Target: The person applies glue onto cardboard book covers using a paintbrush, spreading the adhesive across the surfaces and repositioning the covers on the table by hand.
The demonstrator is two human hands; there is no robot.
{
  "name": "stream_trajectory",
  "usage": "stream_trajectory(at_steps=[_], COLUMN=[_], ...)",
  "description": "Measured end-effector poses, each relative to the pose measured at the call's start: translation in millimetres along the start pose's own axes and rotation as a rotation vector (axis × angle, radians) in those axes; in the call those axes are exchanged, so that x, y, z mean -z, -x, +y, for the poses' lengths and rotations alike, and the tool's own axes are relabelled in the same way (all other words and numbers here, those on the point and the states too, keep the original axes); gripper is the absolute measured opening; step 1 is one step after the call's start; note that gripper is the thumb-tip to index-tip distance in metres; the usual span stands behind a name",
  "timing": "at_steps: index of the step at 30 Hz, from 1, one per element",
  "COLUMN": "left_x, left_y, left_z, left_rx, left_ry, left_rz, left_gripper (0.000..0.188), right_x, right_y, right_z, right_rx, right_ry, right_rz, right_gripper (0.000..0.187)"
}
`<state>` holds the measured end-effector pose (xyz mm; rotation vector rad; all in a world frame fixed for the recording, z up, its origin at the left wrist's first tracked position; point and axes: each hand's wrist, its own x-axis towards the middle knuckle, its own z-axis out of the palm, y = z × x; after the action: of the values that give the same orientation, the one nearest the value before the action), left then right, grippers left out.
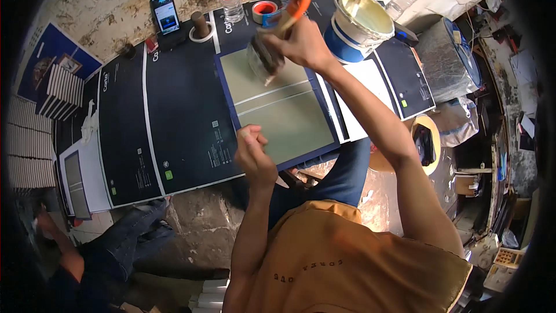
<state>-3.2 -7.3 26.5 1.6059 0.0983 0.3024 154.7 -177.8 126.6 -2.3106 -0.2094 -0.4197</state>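
My right hand (306, 46) is closed around a wide paintbrush (268, 61) with an orange-tipped handle. The brush is blurred over the far half of a book cover (289, 122), which has greenish-grey boards, a dark blue border and pale strips across its middle. My left hand (253, 153) is over the cover's near left edge with its fingers curled in; whether they pinch anything is hidden. Beyond my right hand stands a white and blue bucket (353, 35) of pale yellowish paste with a stick in it.
Dark printed sheets (182, 110) cover the table. Along the back stand a phone (166, 14), a water bottle (230, 0) and a tape roll (264, 8). Stacked books (61, 90) are at left, white paper (365, 93) at right. Another person's arm (63, 249) shows lower left.
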Motion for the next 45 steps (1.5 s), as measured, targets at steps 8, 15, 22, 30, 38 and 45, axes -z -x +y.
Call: stream_trajectory(at_steps=[8,15,22,30,38,45], left_x=[7.1,8.3,10.0,10.0,7.6,8.0], left_y=[0.8,1.3,5.0,3.2,5.1,4.4], left_z=[-13.3,-11.8,-22.0,-22.5,-18.8,-17.7], left_rx=[-0.055,-0.025,-0.025,0.018,0.002,-0.005], left_ry=[0.127,0.122,0.254,0.221,0.174,0.149], left_rz=[0.011,-0.007,0.037,0.06,0.015,0.021], left_gripper=[0.042,0.055,0.049,0.067,0.068,0.065], right_x=[64.7,-15.1,56.5,-8.6,72.9,70.9], right_y=[73.1,114.6,154.3,188.0,203.1,190.2], right_z=[48.1,-8.2,14.6,-20.7,-15.7,11.9], right_rx=[-0.259,-0.35,-0.333,-0.272,-0.39,-0.362], right_ry=[-0.491,-0.145,-0.036,-0.109,-0.005,0.193], right_rz=[0.391,0.207,0.48,0.179,0.474,0.193], right_gripper=[0.026,0.026,0.022,0.017,0.019,0.023])
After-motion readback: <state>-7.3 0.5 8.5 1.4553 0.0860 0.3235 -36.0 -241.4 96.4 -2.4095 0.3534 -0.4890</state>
